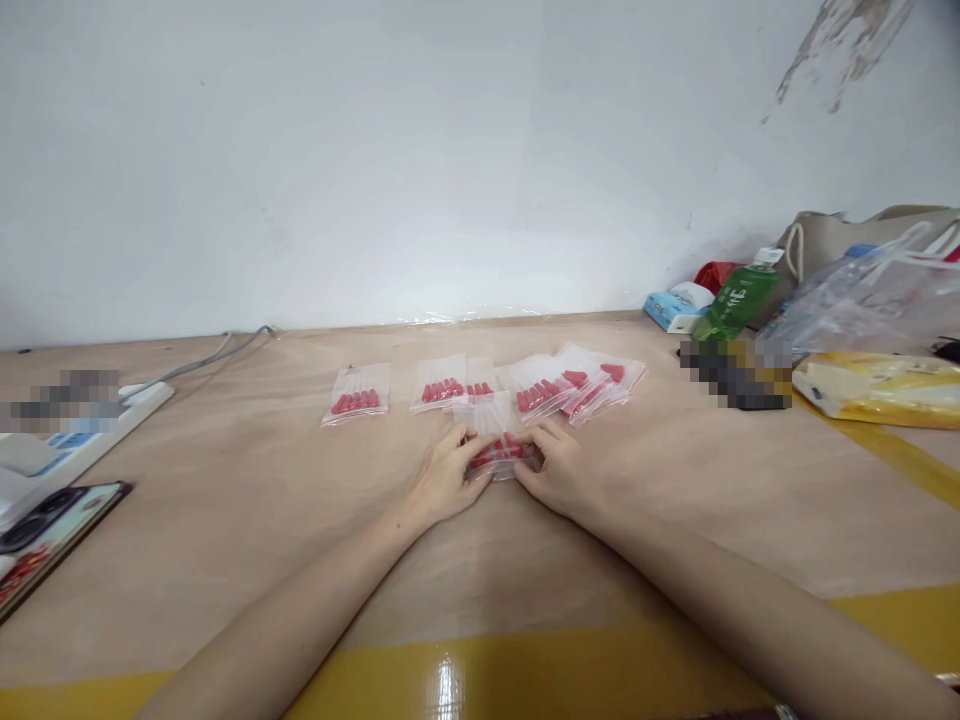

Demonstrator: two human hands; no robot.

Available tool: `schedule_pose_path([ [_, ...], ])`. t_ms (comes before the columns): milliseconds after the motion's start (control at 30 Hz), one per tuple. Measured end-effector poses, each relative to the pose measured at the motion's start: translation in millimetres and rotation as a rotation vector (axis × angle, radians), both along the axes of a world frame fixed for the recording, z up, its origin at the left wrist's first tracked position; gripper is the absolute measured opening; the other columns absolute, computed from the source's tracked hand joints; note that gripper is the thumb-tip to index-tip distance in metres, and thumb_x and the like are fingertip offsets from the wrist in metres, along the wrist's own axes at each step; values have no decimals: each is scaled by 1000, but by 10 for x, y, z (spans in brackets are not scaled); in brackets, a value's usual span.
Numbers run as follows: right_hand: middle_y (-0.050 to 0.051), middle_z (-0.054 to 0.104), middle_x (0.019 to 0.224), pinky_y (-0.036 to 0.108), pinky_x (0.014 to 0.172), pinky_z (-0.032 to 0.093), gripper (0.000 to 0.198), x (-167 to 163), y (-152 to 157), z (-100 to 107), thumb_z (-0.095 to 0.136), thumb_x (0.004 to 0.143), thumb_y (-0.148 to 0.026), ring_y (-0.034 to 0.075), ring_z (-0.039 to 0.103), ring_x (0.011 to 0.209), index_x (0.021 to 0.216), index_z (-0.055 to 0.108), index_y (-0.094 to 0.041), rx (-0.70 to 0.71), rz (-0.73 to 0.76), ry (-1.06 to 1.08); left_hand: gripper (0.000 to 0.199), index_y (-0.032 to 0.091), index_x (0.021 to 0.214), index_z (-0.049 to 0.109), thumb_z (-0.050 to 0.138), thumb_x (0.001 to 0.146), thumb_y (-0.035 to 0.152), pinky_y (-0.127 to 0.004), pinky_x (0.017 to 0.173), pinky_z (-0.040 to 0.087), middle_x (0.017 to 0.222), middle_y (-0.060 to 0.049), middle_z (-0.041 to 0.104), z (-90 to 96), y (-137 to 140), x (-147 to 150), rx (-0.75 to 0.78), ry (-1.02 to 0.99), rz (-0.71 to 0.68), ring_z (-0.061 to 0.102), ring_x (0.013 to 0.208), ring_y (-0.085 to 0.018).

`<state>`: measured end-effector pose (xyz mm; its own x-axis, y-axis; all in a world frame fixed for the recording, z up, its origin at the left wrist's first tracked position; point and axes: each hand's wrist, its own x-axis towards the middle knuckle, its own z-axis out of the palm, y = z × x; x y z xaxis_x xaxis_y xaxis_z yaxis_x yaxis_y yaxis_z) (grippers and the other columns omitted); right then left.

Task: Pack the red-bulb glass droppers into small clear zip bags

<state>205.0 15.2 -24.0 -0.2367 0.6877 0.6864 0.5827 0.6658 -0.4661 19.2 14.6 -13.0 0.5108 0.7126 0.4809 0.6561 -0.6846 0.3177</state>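
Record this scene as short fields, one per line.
Left hand: fingers on the left side of a clear bag with red pieces inside
Right hand: fingers on that bag's right side
Beyond hands: similar bags, one apart at left, several overlapping at right
Far left: power strip, phone
Far right: green bottle, yellow package
Surface: brown tabletop
Background: white wall

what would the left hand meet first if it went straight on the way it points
The left hand would likely meet the plastic bag it touches, then perhaps the right hand; depth is unclear.
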Motion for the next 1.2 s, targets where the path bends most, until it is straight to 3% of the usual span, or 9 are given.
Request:
schedule_pose_path([
  [300, 4, 59, 93, 32, 74, 37, 35, 40, 26, -61, 54, 63, -8, 19, 55, 86, 96, 58, -21, 45, 20, -219, 23, 17, 93, 58, 53, 71, 12, -36, 82, 45, 94, -5, 56, 9, -6, 98, 5, -5, 25, 52, 90, -21],
  [433, 3, 59, 86, 30, 71, 38, 28, 127, 37, -12, 56, 67, -12, 16, 55, 77, 94, 56, -20, 0, 42, -187, 35, 19, 110, 55, 52, 75, 16, -39, 86, 44, 103, -8, 54, 30, -34, 49, 43, 55, 16, 51, 96, -22],
  [600, 3, 60, 93, 32, 78, 36, 25, 218, 22, 9, 54, 73, -13, 16, 55, 85, 95, 59, -23, 54, 103, -267, 41, 24, 120, 51, 49, 80, 17, -45, 93, 38, 121, -9, 43, 42, -27, 22, 98, 164, -27, 43, 110, -26],
  [667, 3, 60, 88, 31, 75, 36, 27, 197, 15, 4, 53, 71, -11, 16, 55, 80, 95, 59, -22, 47, 55, -226, 44, 23, 123, 48, 50, 80, 17, -45, 95, 36, 124, -10, 42, 34, -10, 28, 83, 162, -42, 42, 112, -26],
  [833, 0, 56, 67, 28, 66, 35, 5, 81, -6, -4, 58, 70, -19, 14, 50, 64, 73, 54, -19, 21, -87, -174, 49, 22, 125, 45, 47, 78, 10, -39, 91, 41, 114, -8, 50, 5, 26, 47, 16, 98, -77, 48, 104, -22],
  [1033, 1, 59, 71, 29, 70, 32, 2, 63, -54, 21, 55, 70, -19, 14, 50, 66, 72, 53, -20, 48, -156, -260, 41, 21, 117, 52, 48, 77, 12, -40, 90, 42, 114, -9, 48, 2, 24, 41, 39, 98, -52, 49, 102, -23],
  [1200, 3, 60, 78, 31, 71, 33, 16, 78, -75, 44, 50, 66, -12, 16, 52, 72, 80, 55, -19, 26, -192, -254, 42, 24, 120, 49, 49, 79, 14, -41, 89, 42, 115, -8, 48, 21, 12, 43, 41, 89, -45, 50, 103, -23],
])
